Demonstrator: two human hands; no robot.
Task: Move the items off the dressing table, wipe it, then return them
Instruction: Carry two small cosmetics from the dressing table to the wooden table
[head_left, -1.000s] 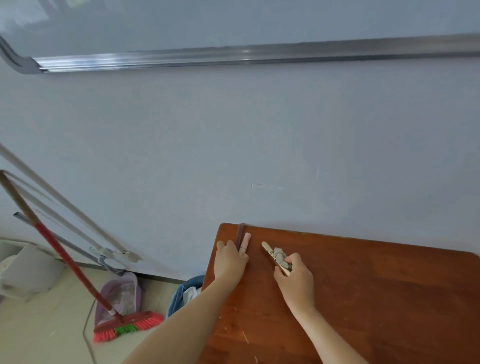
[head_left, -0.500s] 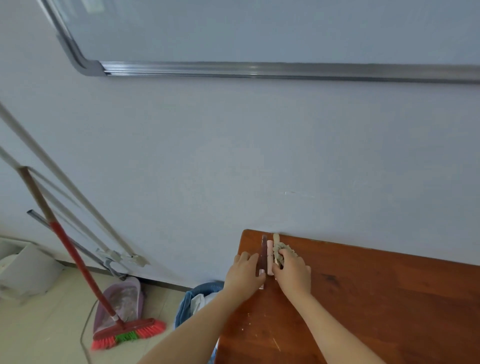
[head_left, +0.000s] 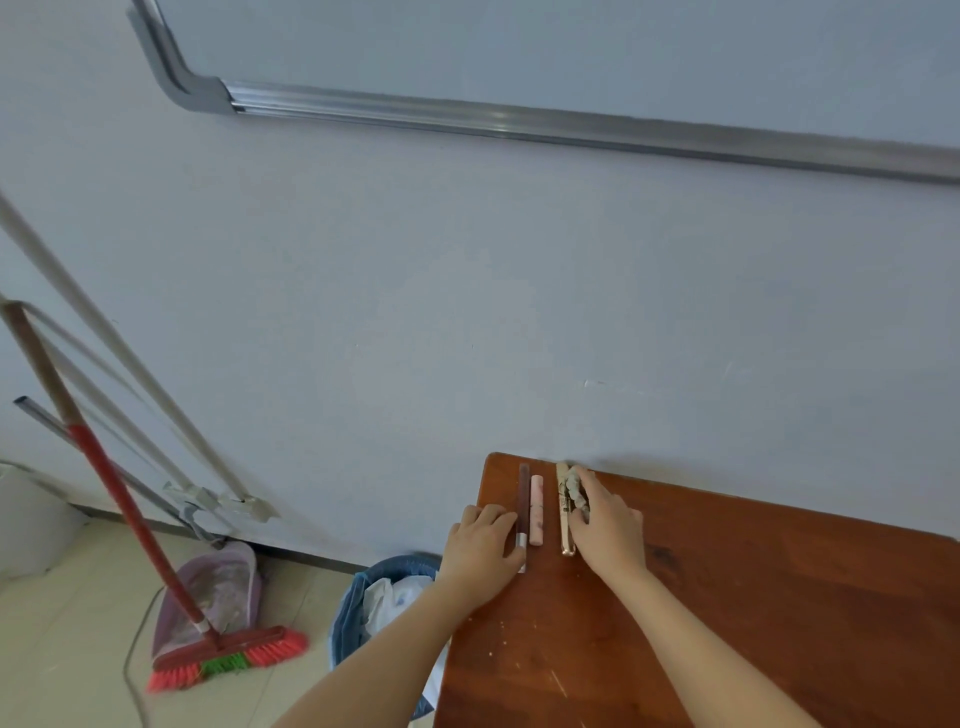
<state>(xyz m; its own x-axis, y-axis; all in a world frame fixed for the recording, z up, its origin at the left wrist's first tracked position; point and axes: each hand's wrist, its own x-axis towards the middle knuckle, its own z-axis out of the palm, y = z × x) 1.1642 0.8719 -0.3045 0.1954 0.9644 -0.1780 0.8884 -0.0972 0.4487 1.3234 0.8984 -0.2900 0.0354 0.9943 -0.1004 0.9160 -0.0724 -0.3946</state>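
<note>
At the far left corner of the dressing table (head_left: 753, 597) lie a dark pencil (head_left: 523, 499), a pink tube (head_left: 536, 506) and a gold stick (head_left: 562, 514). The left hand (head_left: 483, 551) touches the pencil with bent fingers (grip unclear). The right hand (head_left: 605, 535) lies flat over the stick. All look light, stiff and prone to roll, so a mid-length pinch suits them.
</note>
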